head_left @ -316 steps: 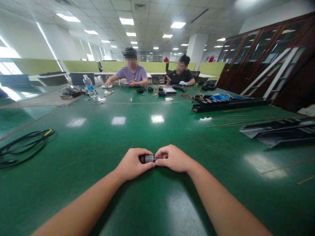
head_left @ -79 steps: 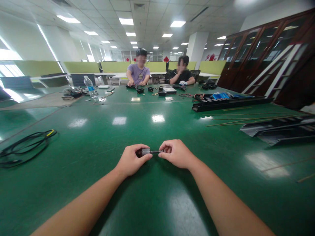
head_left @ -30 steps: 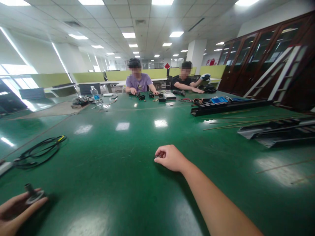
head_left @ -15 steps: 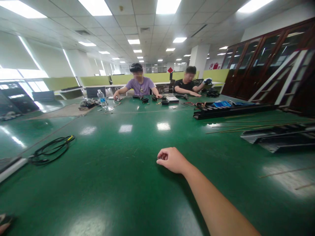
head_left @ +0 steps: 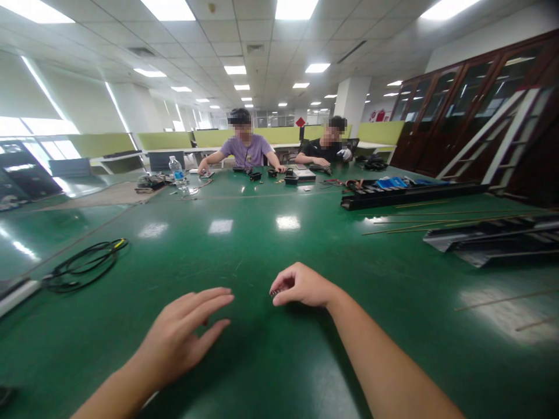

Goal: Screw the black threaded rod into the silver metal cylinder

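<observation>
My right hand [head_left: 301, 285] rests on the green table [head_left: 262, 244] in a loose fist, closed on a small dark metal part [head_left: 275, 292] that barely shows at the fingertips. My left hand [head_left: 183, 331] hovers low over the table to its left, fingers stretched out and apart, holding nothing. The two hands are about a hand's width apart.
A coil of black cable [head_left: 82, 265] lies at the left. Long black rails [head_left: 406, 195] and dark trays [head_left: 493, 241] lie at the right with thin rods [head_left: 419, 227]. Two people sit at the far end among small parts and a water bottle [head_left: 177, 173].
My left hand, which had gone off to the lower left with a round part, has come back empty beside my right hand. The right hand has stayed in place, closed.
</observation>
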`<action>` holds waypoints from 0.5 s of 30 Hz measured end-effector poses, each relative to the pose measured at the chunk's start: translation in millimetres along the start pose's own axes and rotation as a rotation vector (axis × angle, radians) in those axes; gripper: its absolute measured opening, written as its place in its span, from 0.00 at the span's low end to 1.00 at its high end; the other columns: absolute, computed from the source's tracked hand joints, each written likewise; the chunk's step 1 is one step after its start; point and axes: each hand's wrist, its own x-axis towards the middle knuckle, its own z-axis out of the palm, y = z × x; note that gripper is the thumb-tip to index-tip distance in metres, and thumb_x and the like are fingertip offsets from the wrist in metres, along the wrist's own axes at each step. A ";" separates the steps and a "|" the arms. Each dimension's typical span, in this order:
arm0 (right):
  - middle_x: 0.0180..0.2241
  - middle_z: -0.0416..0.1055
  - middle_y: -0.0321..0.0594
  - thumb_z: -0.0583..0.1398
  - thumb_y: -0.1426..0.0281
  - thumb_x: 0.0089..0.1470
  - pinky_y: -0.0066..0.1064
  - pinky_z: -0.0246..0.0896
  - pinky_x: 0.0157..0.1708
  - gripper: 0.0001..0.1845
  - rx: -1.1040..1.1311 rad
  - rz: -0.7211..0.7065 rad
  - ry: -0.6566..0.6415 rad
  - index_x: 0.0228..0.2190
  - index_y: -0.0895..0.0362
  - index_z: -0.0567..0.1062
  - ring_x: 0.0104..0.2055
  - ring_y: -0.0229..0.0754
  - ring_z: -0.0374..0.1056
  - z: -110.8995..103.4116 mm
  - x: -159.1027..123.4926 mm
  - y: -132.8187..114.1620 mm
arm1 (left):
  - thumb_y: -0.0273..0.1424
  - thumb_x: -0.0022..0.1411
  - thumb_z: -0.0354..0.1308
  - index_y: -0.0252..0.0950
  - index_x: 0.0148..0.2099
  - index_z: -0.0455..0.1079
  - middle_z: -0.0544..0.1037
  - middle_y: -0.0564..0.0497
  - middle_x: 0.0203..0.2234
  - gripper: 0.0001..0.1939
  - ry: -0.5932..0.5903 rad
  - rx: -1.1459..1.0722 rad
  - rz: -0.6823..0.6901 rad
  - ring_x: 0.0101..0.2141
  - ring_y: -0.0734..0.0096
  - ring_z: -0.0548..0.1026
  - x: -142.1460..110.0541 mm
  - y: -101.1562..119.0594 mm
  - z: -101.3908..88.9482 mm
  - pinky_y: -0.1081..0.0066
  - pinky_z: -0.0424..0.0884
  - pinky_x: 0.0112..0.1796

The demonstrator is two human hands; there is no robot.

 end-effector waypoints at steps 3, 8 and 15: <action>0.22 0.71 0.32 0.73 0.65 0.36 0.26 0.55 0.27 0.15 0.089 -0.001 -0.078 0.29 0.59 0.82 0.25 0.35 0.63 -3.8 -3.9 -0.8 | 0.28 0.66 0.55 0.41 0.60 0.64 0.75 0.45 0.52 0.21 -0.176 -0.129 0.172 0.46 0.62 0.77 58.0 17.9 43.0 0.65 0.74 0.43; 0.25 0.75 0.33 0.73 0.67 0.37 0.26 0.57 0.31 0.14 0.145 0.025 -0.203 0.29 0.59 0.83 0.28 0.36 0.65 -16.7 -8.0 1.5 | 0.26 0.65 0.55 0.38 0.52 0.70 0.80 0.51 0.32 0.13 -0.141 -0.312 0.200 0.30 0.70 0.78 94.8 30.1 85.9 0.71 0.72 0.32; 0.27 0.76 0.35 0.74 0.67 0.35 0.27 0.59 0.32 0.22 0.182 0.094 -0.120 0.36 0.59 0.82 0.29 0.37 0.68 -18.1 -4.2 6.1 | 0.25 0.68 0.51 0.38 0.49 0.74 0.80 0.47 0.44 0.12 -0.012 -0.247 0.133 0.43 0.68 0.79 56.9 10.4 49.3 0.71 0.77 0.43</action>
